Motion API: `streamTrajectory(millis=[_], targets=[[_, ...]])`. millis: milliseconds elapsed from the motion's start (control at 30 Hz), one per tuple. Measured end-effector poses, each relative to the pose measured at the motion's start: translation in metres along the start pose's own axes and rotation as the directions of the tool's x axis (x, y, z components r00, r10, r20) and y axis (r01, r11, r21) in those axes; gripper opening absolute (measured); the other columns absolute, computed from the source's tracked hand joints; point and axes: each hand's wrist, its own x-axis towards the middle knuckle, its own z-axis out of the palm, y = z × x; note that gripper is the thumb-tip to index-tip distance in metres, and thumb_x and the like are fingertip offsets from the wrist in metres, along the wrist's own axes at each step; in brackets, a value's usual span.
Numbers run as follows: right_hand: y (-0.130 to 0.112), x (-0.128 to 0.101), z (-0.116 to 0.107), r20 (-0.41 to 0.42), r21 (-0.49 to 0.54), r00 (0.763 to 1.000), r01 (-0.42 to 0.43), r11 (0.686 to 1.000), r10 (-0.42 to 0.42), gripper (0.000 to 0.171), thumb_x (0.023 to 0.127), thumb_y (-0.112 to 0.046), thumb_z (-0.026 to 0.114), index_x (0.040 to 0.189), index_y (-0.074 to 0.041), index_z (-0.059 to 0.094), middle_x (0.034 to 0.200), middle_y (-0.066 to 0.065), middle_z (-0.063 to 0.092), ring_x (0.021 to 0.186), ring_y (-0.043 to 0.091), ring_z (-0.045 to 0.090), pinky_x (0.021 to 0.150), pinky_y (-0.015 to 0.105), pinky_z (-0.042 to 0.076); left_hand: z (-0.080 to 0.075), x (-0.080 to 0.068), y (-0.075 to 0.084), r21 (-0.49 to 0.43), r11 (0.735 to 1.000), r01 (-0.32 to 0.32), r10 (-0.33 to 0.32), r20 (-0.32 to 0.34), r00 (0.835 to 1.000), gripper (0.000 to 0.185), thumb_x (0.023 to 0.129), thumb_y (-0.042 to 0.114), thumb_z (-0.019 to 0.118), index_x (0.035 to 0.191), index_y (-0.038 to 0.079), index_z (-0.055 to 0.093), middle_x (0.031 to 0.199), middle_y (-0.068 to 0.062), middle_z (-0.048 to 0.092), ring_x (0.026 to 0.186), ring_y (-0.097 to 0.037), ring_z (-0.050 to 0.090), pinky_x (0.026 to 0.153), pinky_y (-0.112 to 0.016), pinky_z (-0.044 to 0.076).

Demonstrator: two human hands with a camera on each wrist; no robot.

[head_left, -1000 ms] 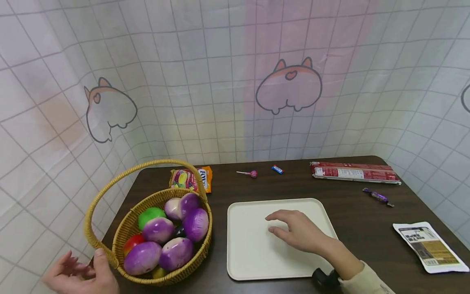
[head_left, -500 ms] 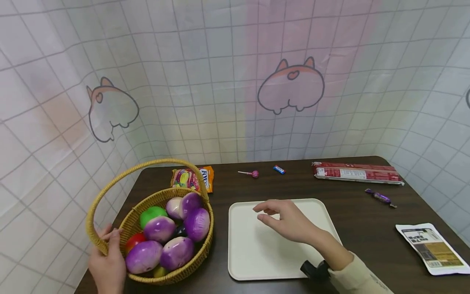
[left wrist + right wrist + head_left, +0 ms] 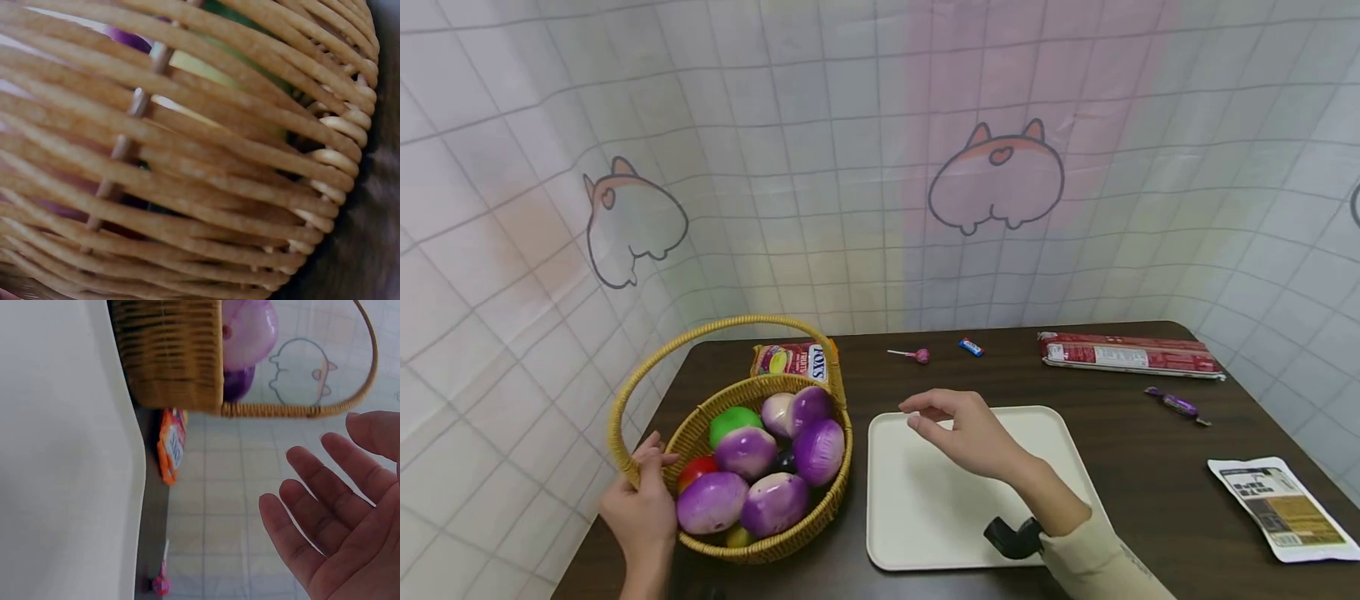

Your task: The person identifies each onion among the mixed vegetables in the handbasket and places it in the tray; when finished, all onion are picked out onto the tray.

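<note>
Wicker basket [image 3: 820,521], one, with arched handle [image 3: 760,319]: at the left end of your dark wood-look table [image 3: 1112,450]. Contents: several purple-and-white round vegetables [image 3: 712,503], a green round item [image 3: 732,421], a red one [image 3: 697,471], part of a yellow one [image 3: 739,536].

Left hand [image 3: 643,504]: you grip the basket at its left side, by the foot of the handle, fingers over the rim. Your left wrist view is filled by the basket's weave.

Right hand [image 3: 970,437]: apart from the left, above the cream tray [image 3: 925,517]; your fingers are loosely bent, thumb spread from them. Beige sleeve [image 3: 1097,554]; black device [image 3: 1015,537] at the wrist.

Tray: rectangular, rounded corners, just right of the basket.

Along your far edge, left to right: Fox's fruits candy bag [image 3: 786,361], behind the basket and partly covered by it; lollipop [image 3: 920,356], stick to the left; small blue-wrapped candy [image 3: 971,347]; long red packet [image 3: 1127,354].

Right side: purple-wrapped candy [image 3: 1176,405], twisted ends; nearer you, a white-and-brown pouch [image 3: 1285,508].

Backdrop: gridded cloth [image 3: 865,125] with cartoon animal rears.
</note>
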Motion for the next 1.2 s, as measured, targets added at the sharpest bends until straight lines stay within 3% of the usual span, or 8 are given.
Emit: streamTrajectory(millis=[167, 333, 533, 667, 867, 1200], targets=[[-0.01, 0.013, 0.016, 0.036, 0.054, 0.997, 0.067, 0.996, -0.069, 0.021, 0.095, -0.022, 0.064, 0.115, -0.02, 0.069, 0.113, -0.009, 0.069, 0.098, 0.011, 0.065, 0.088, 0.035, 0.052, 0.01, 0.001, 0.001, -0.028, 1.0, 0.003, -0.003, 0.005, 1.0, 0.041, 0.097, 0.023, 0.06, 0.074, -0.009, 0.071, 0.111, -0.01, 0.072, 0.091, 0.008, 0.064, 0.083, -0.008, 0.043], [-0.02, 0.024, 0.029, 0.034, 0.112, 0.997, 0.063, 0.992, -0.067, 0.031, 0.091, -0.017, 0.068, 0.122, -0.012, 0.065, 0.122, 0.0, 0.066, 0.104, 0.016, 0.064, 0.089, 0.037, 0.052, 0.018, -0.002, 0.001, -0.085, 0.996, -0.016, 0.019, 0.036, 0.999, 0.038, 0.097, 0.02, 0.061, 0.077, -0.011, 0.07, 0.109, -0.007, 0.073, 0.093, 0.004, 0.066, 0.081, -0.009, 0.044], [-0.022, 0.027, 0.048, 0.092, 0.129, 0.995, 0.013, 0.992, -0.025, 0.053, 0.088, -0.02, 0.072, 0.135, -0.006, 0.054, 0.133, 0.01, 0.057, 0.111, 0.026, 0.058, 0.093, 0.043, 0.05, 0.019, -0.008, -0.003, -0.181, 0.982, 0.06, -0.042, 0.104, 0.994, 0.026, 0.096, 0.015, 0.062, 0.104, -0.008, 0.072, 0.098, 0.008, 0.075, 0.081, -0.004, 0.066, 0.074, -0.011, 0.047], [-0.019, 0.026, 0.064, 0.116, 0.136, 0.993, -0.03, 0.99, 0.015, 0.066, 0.086, -0.03, 0.073, 0.142, -0.005, 0.046, 0.14, 0.009, 0.051, 0.12, 0.025, 0.053, 0.096, 0.045, 0.047, 0.015, -0.009, -0.009, -0.186, 0.979, 0.086, -0.062, 0.133, 0.989, 0.024, 0.094, 0.012, 0.064, 0.114, 0.0, 0.071, 0.102, 0.002, 0.075, 0.074, -0.002, 0.066, 0.07, -0.01, 0.048], [-0.017, 0.022, 0.08, 0.131, 0.123, 0.99, -0.073, 0.99, 0.057, 0.076, 0.083, -0.041, 0.075, 0.145, -0.011, 0.042, 0.142, 0.006, 0.047, 0.123, 0.022, 0.05, 0.096, 0.042, 0.048, 0.013, -0.007, -0.017, -0.154, 0.988, 0.015, 0.003, 0.115, 0.993, 0.023, 0.094, 0.009, 0.063, 0.111, -0.004, 0.071, 0.114, -0.011, 0.071, 0.074, -0.002, 0.067, 0.071, -0.01, 0.049], [-0.018, 0.02, 0.094, 0.092, -0.056, 0.995, -0.041, 0.998, 0.046, 0.081, 0.082, -0.048, 0.073, 0.148, -0.018, 0.037, 0.146, 0.003, 0.041, 0.13, 0.022, 0.043, 0.098, 0.046, 0.046, 0.013, -0.011, -0.017, -0.087, 0.993, -0.082, 0.09, 0.089, 0.992, 0.022, 0.096, 0.013, 0.062, 0.107, -0.003, 0.073, 0.109, -0.011, 0.073, 0.082, -0.004, 0.067, 0.076, -0.009, 0.046]])
